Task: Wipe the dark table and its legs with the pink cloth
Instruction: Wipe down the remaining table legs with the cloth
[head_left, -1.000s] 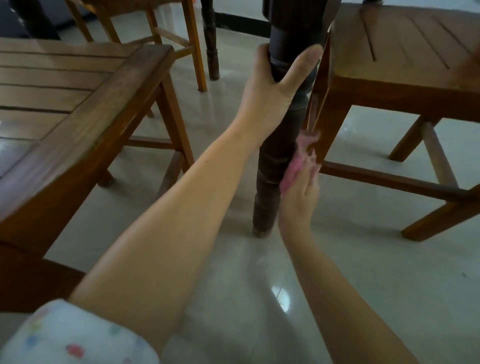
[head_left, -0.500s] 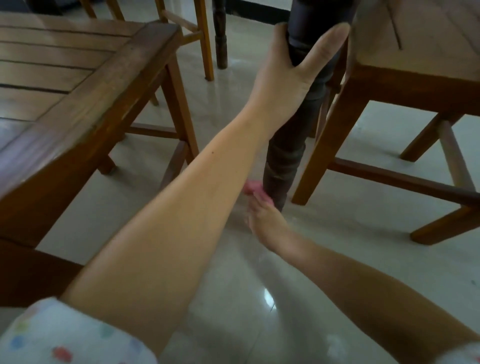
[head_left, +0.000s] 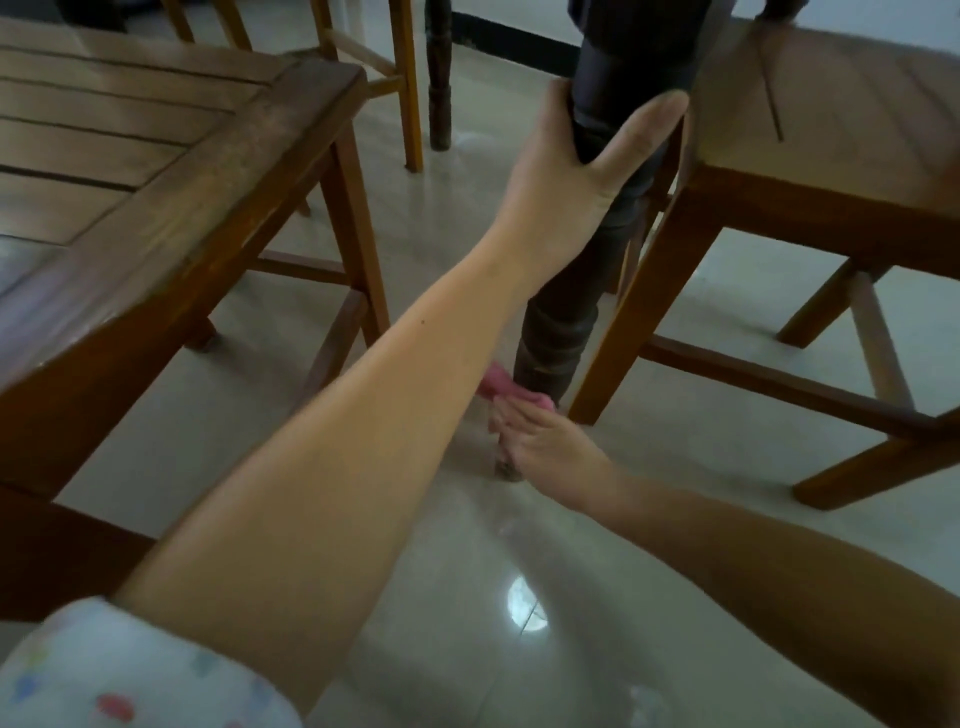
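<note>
A dark turned table leg (head_left: 558, 332) stands on the pale floor at the centre of the view. High up, my left hand (head_left: 576, 176) grips the leg, thumb on the right side and fingers curled round the far side. My right hand (head_left: 540, 447) is down near the foot of the leg. It holds the pink cloth (head_left: 501, 389) against the leg's lower part. Only a small fold of the cloth shows above my fingers. The dark table's top is out of view.
A brown slatted wooden seat (head_left: 171, 171) stands at the left and another wooden chair (head_left: 810, 171) at the right, its front leg close beside the dark leg. A second dark leg (head_left: 439, 78) and light chair legs stand further back. The tiled floor is glossy.
My right hand with the cloth has slid down the dark leg from mid-height to near its foot. My left hand has kept its grip high on the leg.
</note>
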